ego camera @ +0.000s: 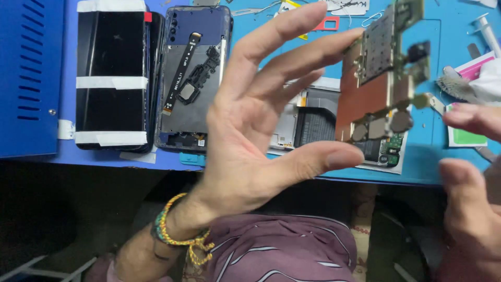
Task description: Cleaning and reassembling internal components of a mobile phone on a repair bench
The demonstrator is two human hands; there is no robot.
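I hold a phone circuit board [383, 78], a greenish board with metal shield cans and a copper-coloured patch, up in the air above the blue work mat [438, 156]. My left hand [255, 130] pinches it by its edges: the fingertips press its upper left edge and the thumb reaches toward its lower left corner, the palm spread wide and facing me. My right hand [469, 172] hovers just right of the board, thumb and a fingertip parted and holding nothing; I cannot tell if it brushes the board. The board is already out of its phone. Behind my left hand lies an opened phone body [193, 78], back cover off, with a flex cable and speaker module still in place. Further left of it lies a dark phone screen [112, 78] banded with white tape, beside a blue metal box [28, 78]. Under the board, a second opened phone [313, 122] shows its battery. Tweezers and small parts litter the mat beyond.
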